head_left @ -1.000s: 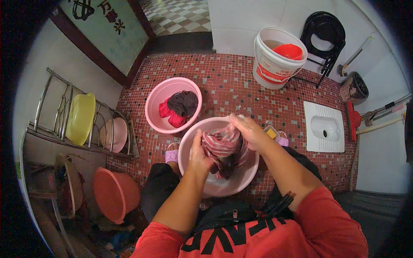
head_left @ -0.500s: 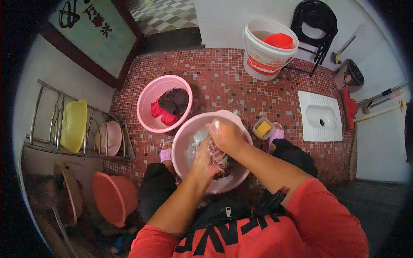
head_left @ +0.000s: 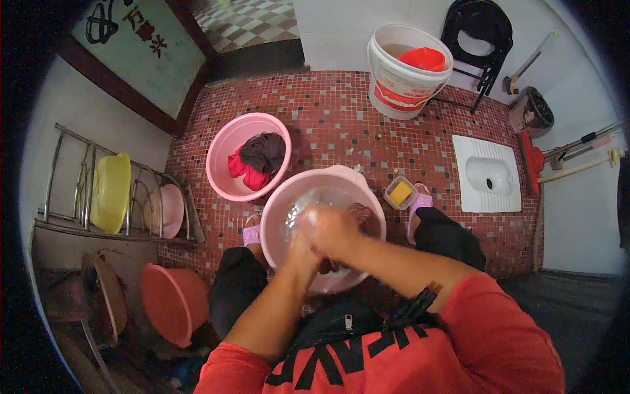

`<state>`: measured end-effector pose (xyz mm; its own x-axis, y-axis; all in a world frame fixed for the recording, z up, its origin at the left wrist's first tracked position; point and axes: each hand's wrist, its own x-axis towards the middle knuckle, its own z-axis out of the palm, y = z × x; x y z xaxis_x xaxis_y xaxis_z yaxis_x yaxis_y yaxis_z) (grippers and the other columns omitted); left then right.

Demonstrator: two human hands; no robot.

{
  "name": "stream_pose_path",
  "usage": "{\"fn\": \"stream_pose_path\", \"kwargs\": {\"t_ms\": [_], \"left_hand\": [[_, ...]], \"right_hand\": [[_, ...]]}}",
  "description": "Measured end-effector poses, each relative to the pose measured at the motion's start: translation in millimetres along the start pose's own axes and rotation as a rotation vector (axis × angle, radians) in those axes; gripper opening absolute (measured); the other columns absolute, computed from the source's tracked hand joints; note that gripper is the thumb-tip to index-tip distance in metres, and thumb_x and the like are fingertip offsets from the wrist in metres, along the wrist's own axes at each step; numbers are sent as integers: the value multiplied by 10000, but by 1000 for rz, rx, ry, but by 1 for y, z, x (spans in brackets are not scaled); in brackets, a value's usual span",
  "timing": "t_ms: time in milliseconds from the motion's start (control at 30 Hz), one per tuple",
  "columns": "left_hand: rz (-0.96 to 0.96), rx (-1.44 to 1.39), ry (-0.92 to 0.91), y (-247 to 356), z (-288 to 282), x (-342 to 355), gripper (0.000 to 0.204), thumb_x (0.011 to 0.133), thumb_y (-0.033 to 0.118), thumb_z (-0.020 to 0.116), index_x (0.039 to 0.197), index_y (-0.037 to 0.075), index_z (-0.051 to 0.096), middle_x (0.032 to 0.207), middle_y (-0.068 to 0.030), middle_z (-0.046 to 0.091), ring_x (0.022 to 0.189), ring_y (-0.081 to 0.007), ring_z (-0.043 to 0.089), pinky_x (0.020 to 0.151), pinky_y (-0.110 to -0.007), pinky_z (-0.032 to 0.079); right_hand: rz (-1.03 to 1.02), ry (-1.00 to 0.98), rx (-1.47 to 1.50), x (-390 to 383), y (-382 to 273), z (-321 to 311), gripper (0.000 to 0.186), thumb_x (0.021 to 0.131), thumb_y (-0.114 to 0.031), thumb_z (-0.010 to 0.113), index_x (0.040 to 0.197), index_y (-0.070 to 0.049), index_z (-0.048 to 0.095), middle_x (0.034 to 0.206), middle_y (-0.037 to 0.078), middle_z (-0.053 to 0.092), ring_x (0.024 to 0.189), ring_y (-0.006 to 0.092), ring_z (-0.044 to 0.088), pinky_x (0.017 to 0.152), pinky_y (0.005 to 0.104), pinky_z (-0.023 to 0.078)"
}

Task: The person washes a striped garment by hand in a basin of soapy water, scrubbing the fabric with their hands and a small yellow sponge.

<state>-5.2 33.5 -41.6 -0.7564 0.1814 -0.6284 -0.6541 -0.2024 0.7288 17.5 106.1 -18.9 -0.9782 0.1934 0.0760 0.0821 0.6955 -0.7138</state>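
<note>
Over the pink basin (head_left: 275, 253) between my feet, my two hands are pressed together above the soapy water. My right hand (head_left: 333, 230) is closed and smeared by motion, rubbing against my left hand (head_left: 303, 241), which is also closed. A wet striped cloth (head_left: 360, 214), brownish red and pale, is bunched in their grip; part of it shows beyond my right hand and a darker part hangs below. Most of the cloth and the fingertips are hidden. Just right of the basin, a small clear tub holds a yellow soap bar (head_left: 400, 192).
A second pink basin (head_left: 213, 161) at the left holds dark and red clothes. Farther back stand a white bucket (head_left: 400, 98) with a red scoop and a black folding chair (head_left: 482, 39). A squat toilet (head_left: 489, 174) lies right; a metal rack (head_left: 65, 226) with basins stands left.
My right hand has come down and left against my left hand. Part of the striped cloth now shows to the right of my hands. The view has shifted slightly.
</note>
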Motion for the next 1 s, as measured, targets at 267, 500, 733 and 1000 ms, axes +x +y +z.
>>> {"fn": "stream_pose_path", "kwargs": {"t_ms": [267,500,733,1000], "left_hand": [[-423,-303,-117,21,15,-8,270,842,340,487,920,101,586,761,-40,585,708,-197,578,581,-346,482],[495,592,-37,20,-4,-3,320,850,424,456,919,128,558,768,-43,567,652,-150,547,564,-294,470],[-371,-354,-430,46,30,-28,226,851,284,479,842,93,599,649,-53,570,663,-186,572,542,-302,478],[440,437,-205,1,-11,16,241,815,279,514,817,60,612,654,-71,590,661,-234,585,609,-334,486]], "right_hand": [[240,-126,233,26,15,-36,253,765,-315,566,840,-74,578,802,137,609,714,334,589,664,423,480],[-55,-151,20,-10,-4,2,245,786,-314,529,887,-97,582,791,151,598,734,343,583,675,447,469],[26,99,2,35,31,-31,289,836,-342,461,831,-70,561,765,174,594,720,371,579,631,458,463],[-105,-293,23,3,2,-24,310,776,-325,551,932,-57,558,816,165,597,741,360,581,669,429,469]]}}
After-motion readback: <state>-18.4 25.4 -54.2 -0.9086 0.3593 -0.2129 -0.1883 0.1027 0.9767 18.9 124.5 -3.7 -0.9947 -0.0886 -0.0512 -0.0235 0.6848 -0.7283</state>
